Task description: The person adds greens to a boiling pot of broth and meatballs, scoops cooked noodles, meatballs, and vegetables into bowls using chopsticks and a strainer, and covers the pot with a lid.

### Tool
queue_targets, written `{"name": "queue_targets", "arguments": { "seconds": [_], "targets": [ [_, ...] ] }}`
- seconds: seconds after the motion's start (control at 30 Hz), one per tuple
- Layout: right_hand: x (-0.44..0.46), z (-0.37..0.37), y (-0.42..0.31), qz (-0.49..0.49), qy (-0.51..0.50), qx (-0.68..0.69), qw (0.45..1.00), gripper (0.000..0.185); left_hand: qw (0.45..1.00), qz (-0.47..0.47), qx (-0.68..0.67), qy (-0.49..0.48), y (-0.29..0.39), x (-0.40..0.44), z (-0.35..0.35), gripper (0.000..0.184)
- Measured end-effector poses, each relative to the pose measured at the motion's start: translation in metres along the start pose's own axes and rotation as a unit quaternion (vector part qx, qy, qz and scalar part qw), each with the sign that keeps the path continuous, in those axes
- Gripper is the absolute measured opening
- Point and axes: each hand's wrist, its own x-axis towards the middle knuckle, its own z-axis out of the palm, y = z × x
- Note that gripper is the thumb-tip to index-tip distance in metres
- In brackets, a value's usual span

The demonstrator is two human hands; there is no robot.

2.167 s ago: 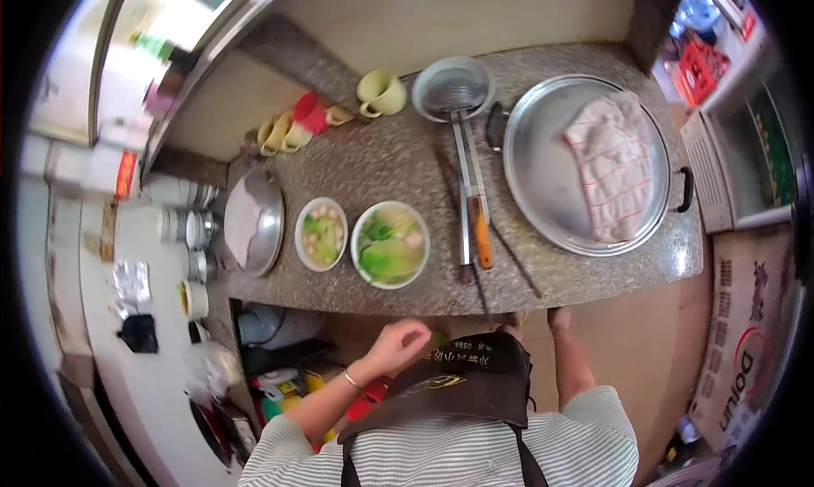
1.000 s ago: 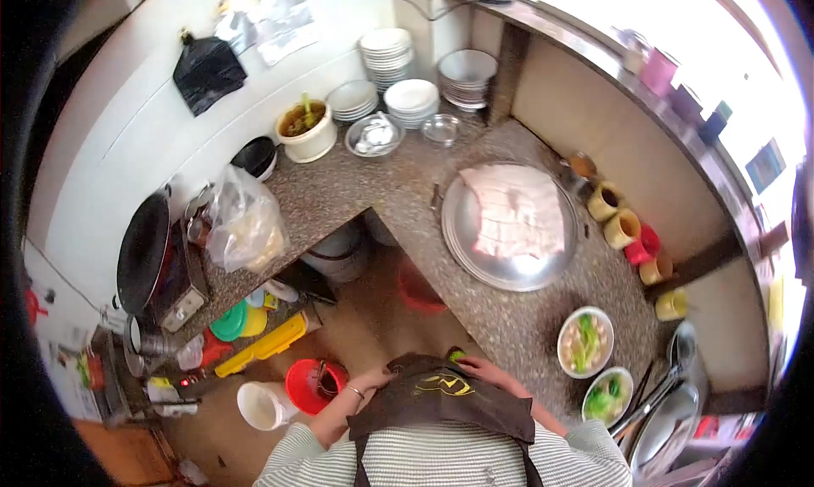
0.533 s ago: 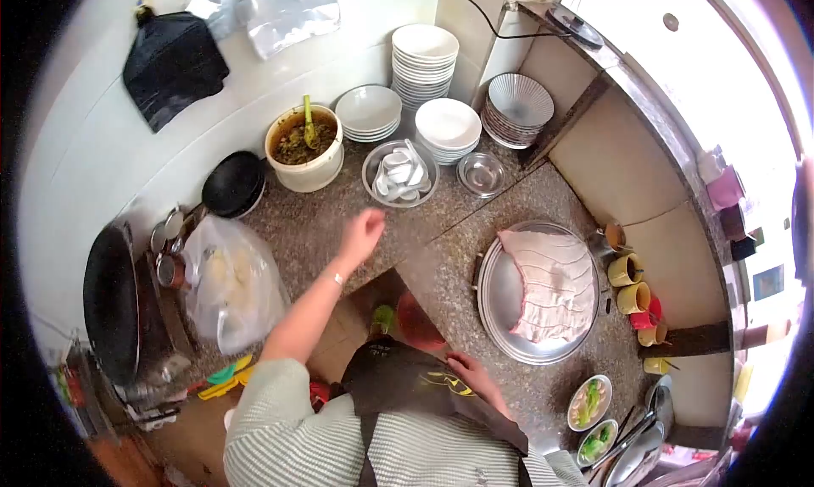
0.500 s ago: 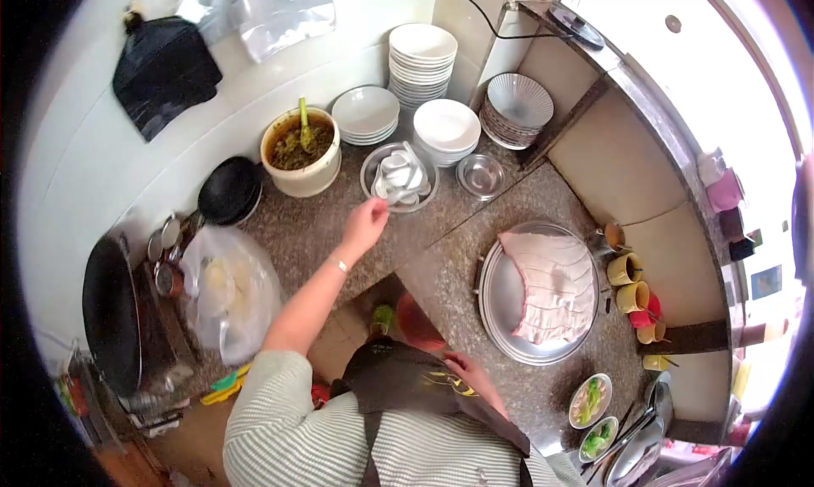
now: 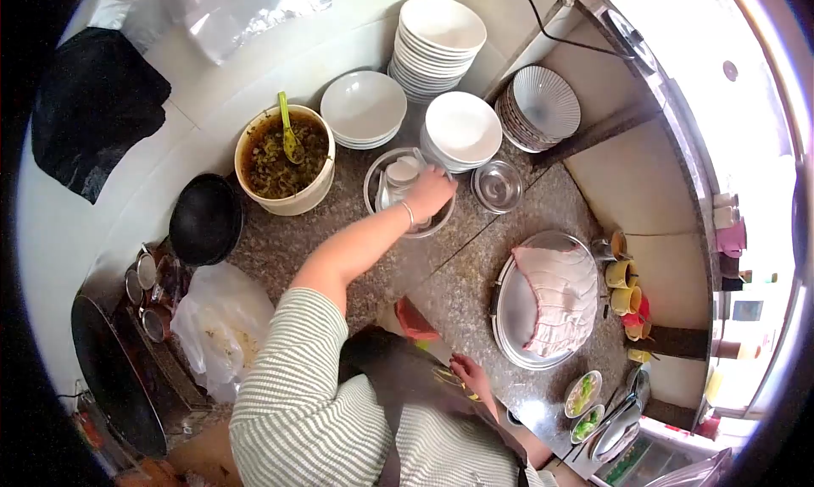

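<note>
My left hand (image 5: 430,194) reaches into a steel bowl (image 5: 370,195) of white soup spoons (image 5: 401,172) on the stone counter. Its fingers point down among the spoons at the bowl's right side; their tips are hidden and slightly blurred, so a grip cannot be made out. My right hand (image 5: 471,377) is low beside the dark apron (image 5: 398,372), close to the counter edge. The fingers there are curled in, and what they hold, if anything, does not show. Right of the spoon bowl are small steel bowls (image 5: 498,187).
White bowls (image 5: 462,129) and a tall bowl stack (image 5: 441,29) line the back wall. A tub of dark relish (image 5: 288,161) with a green spoon stands left. On the right, a slab of meat (image 5: 560,296) lies on steel trays (image 5: 514,313), near yellow cups (image 5: 623,275).
My left hand has moved right and forward, from the bowl's near rim to over the spoons. My right hand stays low by the apron. The view has shifted closer to the counter.
</note>
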Motion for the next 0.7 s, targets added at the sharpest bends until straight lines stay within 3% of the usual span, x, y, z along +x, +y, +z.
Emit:
{"name": "queue_targets", "arguments": {
  "seconds": [0.1,0.23,0.3,0.37,0.4,0.43,0.5,0.53,0.6,0.67,0.7],
  "targets": [
    [0.002,0.004,-0.026,-0.012,0.025,0.006,1.0,0.033,0.986,0.13,-0.102,0.027,-0.025,0.006,-0.007,0.011],
    [0.01,0.0,-0.047,-0.055,0.03,0.012,0.998,0.034,0.975,0.134,-0.132,0.121,-0.046,-0.004,-0.043,0.006],
    [0.014,-0.004,-0.065,-0.063,0.028,-0.012,0.998,0.033,0.925,-0.021,-0.342,0.162,-0.052,-0.019,-0.077,0.012],
    [0.03,-0.007,-0.069,-0.093,0.021,0.036,0.995,0.032,0.863,-0.106,-0.409,0.276,-0.054,-0.041,-0.107,0.016],
    [0.039,-0.008,-0.079,-0.104,0.002,0.088,0.991,0.031,0.805,-0.139,-0.477,0.325,-0.054,-0.056,-0.119,0.017],
    [0.049,-0.009,-0.098,-0.125,0.014,0.05,0.991,0.03,0.746,-0.2,-0.532,0.348,-0.055,-0.075,-0.122,0.02],
    [0.071,-0.015,-0.149,-0.196,0.024,-0.009,0.98,0.024,0.653,-0.227,-0.59,0.417,-0.051,-0.116,-0.128,0.029],
    [0.084,-0.014,-0.177,-0.236,0.04,-0.038,0.97,0.022,0.614,-0.267,-0.622,0.406,-0.043,-0.136,-0.137,0.029],
    [0.117,-0.008,-0.225,-0.307,0.068,-0.088,0.945,0.019,0.617,-0.374,-0.592,0.359,-0.032,-0.174,-0.118,0.029],
    [0.156,0.002,-0.259,-0.432,0.087,-0.221,0.87,0.018,0.58,-0.409,-0.638,0.298,-0.018,-0.203,-0.104,0.03],
    [0.175,0.007,-0.266,-0.446,0.068,-0.282,0.847,0.017,0.568,-0.442,-0.645,0.256,-0.011,-0.215,-0.104,0.03]
  ]
}}
